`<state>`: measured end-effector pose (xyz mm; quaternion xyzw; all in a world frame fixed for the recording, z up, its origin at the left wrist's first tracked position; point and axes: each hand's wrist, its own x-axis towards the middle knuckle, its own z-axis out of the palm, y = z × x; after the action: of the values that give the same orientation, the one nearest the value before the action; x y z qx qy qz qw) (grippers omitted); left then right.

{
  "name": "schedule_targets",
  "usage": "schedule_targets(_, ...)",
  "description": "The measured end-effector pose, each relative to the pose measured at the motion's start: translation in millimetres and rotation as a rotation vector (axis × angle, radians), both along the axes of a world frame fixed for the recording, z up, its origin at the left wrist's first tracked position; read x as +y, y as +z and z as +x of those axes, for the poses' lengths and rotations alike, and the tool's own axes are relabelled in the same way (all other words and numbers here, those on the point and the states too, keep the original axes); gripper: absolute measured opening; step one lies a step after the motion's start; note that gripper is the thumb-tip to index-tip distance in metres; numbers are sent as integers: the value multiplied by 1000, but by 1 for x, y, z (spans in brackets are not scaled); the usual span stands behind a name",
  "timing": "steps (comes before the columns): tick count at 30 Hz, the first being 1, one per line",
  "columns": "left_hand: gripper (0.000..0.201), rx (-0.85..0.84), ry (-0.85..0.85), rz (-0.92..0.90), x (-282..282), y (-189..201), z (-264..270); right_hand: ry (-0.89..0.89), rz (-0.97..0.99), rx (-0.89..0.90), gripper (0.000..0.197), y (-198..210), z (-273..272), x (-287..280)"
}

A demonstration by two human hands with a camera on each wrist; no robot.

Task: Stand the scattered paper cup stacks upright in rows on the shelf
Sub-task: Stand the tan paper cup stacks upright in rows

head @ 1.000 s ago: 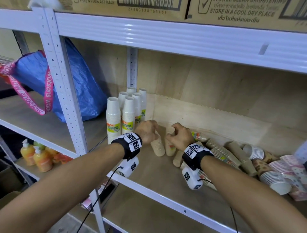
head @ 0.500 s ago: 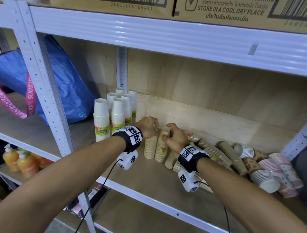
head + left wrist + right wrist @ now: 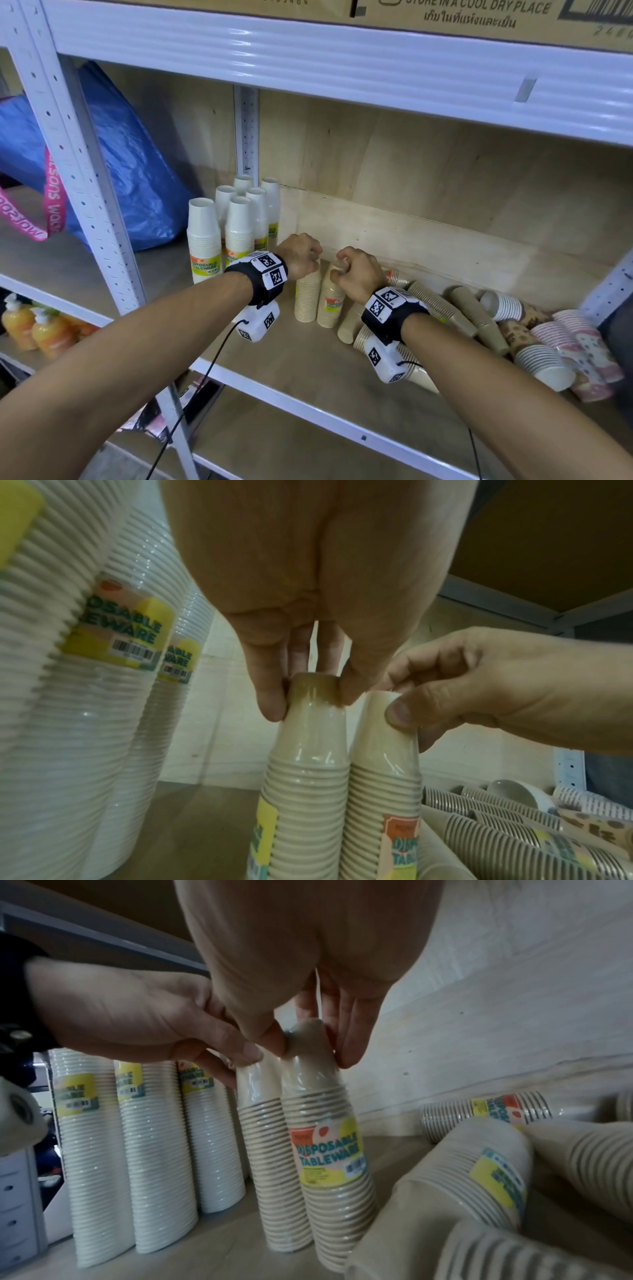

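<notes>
Two beige cup stacks stand upright side by side on the wooden shelf (image 3: 291,377). My left hand (image 3: 301,255) pinches the top of the left beige stack (image 3: 307,298) (image 3: 308,777) (image 3: 270,1137). The top of the right beige stack (image 3: 330,305) (image 3: 383,791) (image 3: 329,1150) is pinched by my right hand (image 3: 356,270) (image 3: 308,1047). Several white cup stacks (image 3: 222,236) stand in rows to the left. More beige, brown and patterned stacks (image 3: 479,318) lie on their sides to the right.
A blue bag (image 3: 130,164) sits on the neighbouring shelf beyond the white perforated post (image 3: 78,154). Cardboard boxes (image 3: 479,13) rest on the shelf above. Orange bottles (image 3: 34,329) stand on a lower shelf at left. Bare board shows in front of the stacks.
The two beige stacks were tilted and slightly apart; now they stand straighter and touch each other. Both hands stayed on the stack tops.
</notes>
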<state>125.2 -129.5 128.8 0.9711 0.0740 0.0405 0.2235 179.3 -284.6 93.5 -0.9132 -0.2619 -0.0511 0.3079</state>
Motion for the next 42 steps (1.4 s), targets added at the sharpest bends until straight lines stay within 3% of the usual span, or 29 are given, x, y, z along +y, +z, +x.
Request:
schedule_targets(6, 42, -11, -46, 6, -2, 0, -3, -42, -53, 10, 41, 5, -2, 4)
schedule_targets(42, 37, 7, -103, -7, 7, -4, 6, -102, -69, 64, 41, 14, -6, 7)
